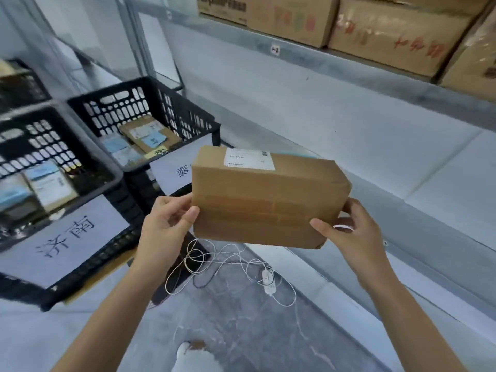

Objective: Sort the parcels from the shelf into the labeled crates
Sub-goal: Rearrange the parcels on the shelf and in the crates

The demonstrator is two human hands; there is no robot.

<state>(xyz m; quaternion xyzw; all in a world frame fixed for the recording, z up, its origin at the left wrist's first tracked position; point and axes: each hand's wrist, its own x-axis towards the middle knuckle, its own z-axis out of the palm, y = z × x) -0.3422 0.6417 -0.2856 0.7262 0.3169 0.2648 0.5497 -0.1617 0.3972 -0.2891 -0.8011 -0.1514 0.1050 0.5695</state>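
Our left hand point(166, 218) pinches the left end of the cardboard parcel point(268, 200), thumb on its near face; our right hand point(354, 234) grips the right end likewise. We hold it in the air, shipping label point(249, 158) uppermost. Left of it stand the near crate point(40, 140) with its paper sign point(67, 237), then the far crate point(120, 106), both containing smaller parcels point(146, 135). A white cable point(228, 261) lies on the floor point(241, 318) beneath; cartons point(397, 30) line the upper shelf point(349, 68).

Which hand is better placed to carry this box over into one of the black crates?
Probably left. The left hand holds the box by the edge nearest the black crates, which stand on that side; the right hand holds the far edge.
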